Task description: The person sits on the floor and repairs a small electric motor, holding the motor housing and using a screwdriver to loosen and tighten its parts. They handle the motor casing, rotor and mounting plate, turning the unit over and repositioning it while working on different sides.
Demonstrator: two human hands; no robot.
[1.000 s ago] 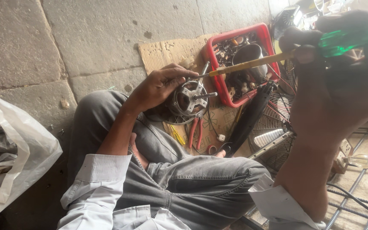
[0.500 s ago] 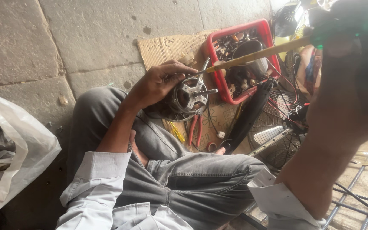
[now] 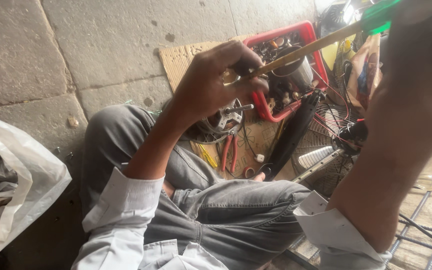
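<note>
While the person sits cross-legged on the stone floor, the left hand pinches the tip of a long screwdriver, its fingers pressed together around the shaft. The right hand looks closed over the green handle, though it is blurred. The small motor lies just below the left hand, resting by the knee, its shaft sticking out; it seems partly worked on, with more left. Red pliers lie on cardboard near a red crate.
</note>
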